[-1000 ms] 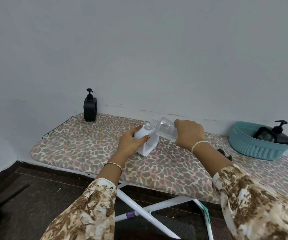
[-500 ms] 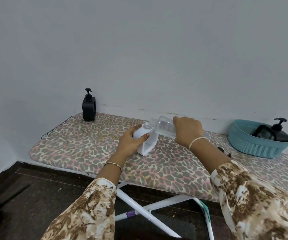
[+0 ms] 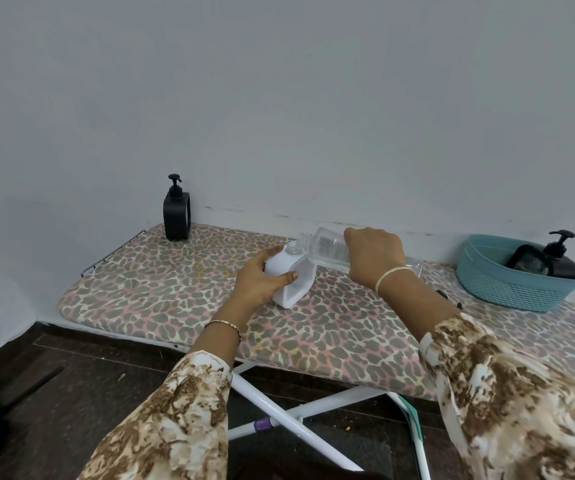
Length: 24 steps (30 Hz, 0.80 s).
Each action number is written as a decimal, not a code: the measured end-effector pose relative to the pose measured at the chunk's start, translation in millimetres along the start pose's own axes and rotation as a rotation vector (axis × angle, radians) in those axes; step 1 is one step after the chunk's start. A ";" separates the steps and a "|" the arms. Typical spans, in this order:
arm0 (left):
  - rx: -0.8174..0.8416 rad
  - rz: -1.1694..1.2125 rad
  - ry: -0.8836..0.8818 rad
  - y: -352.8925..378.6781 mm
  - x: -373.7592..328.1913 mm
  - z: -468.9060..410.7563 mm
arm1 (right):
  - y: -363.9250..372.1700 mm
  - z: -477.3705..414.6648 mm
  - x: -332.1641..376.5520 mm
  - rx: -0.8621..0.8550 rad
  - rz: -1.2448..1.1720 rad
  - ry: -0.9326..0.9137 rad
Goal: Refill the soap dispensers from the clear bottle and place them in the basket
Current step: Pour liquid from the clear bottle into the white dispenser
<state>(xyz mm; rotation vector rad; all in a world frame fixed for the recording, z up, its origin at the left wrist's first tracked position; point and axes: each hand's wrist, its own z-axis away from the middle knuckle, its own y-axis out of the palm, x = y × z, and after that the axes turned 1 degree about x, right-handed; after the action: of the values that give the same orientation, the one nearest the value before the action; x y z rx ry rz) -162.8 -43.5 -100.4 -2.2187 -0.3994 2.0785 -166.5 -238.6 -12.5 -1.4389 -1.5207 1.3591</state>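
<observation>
A white soap dispenser (image 3: pixel 293 280) with its pump off stands tilted on the leopard-print ironing board (image 3: pixel 161 285), and my left hand (image 3: pixel 256 277) grips its side. My right hand (image 3: pixel 374 259) holds the clear bottle (image 3: pixel 324 249) almost level, its open mouth just above and right of the dispenser's neck. A black pump dispenser (image 3: pixel 176 211) stands upright at the board's far left corner. The teal basket (image 3: pixel 500 289) sits at the far right and holds another black pump dispenser (image 3: pixel 561 259), lying tilted.
A small dark object (image 3: pixel 447 296) lies on the board behind my right forearm. The wall runs close behind the board. White folding legs (image 3: pixel 279 415) cross below the front edge, over a dark floor.
The clear bottle has lifted slightly and its mouth has drawn back from the dispenser's neck. My left hand still holds the white dispenser in the same place.
</observation>
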 end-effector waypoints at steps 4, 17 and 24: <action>0.035 0.037 -0.007 -2.2 -0.1 -2.1 | -0.9 -0.1 0.2 0.010 -0.001 0.015; 0.057 0.075 -0.008 -2.5 3.1 -5.5 | -6.6 -1.9 3.1 0.016 0.029 0.026; 0.056 0.085 -0.022 -1.6 3.4 -5.3 | -9.3 -1.7 4.8 0.012 0.053 0.017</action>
<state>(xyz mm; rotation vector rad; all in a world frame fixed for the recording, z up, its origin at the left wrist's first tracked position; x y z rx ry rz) -157.6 -40.6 -102.9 -2.2204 -0.2494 2.1298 -168.7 -232.4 -4.2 -1.4895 -1.4705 1.3820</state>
